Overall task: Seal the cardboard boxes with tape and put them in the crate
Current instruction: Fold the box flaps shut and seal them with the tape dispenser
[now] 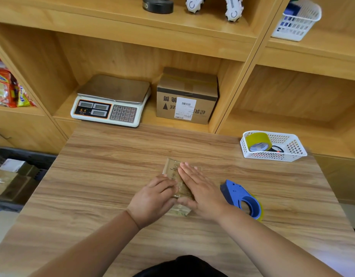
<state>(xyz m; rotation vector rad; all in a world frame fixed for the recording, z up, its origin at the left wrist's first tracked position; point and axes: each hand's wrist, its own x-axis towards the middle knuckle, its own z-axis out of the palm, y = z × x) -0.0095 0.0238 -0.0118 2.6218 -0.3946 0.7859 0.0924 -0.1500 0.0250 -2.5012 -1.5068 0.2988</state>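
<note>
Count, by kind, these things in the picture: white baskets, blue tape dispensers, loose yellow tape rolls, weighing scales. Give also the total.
White baskets: 2
Blue tape dispenser: 1
Loose yellow tape roll: 1
Weighing scale: 1
Total: 5

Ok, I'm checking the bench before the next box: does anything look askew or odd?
The tape end nearest the person sticks out past the small cardboard box, which the left hand holds and the right hand presses, and looks crumpled. The print on the shelf box is upside down. Nothing spilled.
</note>
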